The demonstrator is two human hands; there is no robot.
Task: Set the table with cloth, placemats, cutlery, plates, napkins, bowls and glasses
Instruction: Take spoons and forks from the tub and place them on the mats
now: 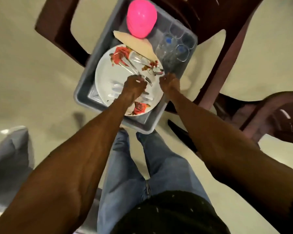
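Cutlery [139,65] lies across the upper part of a white plate [108,76] with red rose prints, and the plate sits inside a grey plastic tub [85,92] that rests on a dark brown chair [57,27]. This single head view looks straight down on it all.

We see forks and spoons in a loose heap, the spoon bowls near the plate's right rim. Our left hand [134,85] is over the middle of the plate, fingers curled round the handle of one fork [146,80], whose tines stick out to the right of the knuckles. Our right hand [168,81] is just beside the plate's right rim, fingers drawn in narrow; the blur hides whether it pinches anything, so we cannot tell.

Beyond the plate, a stack of pink bowls [141,19] stands upside down at the far end of the tub. Beige napkins [135,44] lie between the bowls and the plate, one edge over the plate's rim. Clear glasses [174,46] with blue marks fill the tub's right side, just beside the napkins.

Below the tub we see our own legs in blue jeans [142,174] and a pale floor [24,73]. A second brown chair [269,115] stands to the right, and a grey cloth-like shape [8,154] is at the left edge, too blurred to identify.
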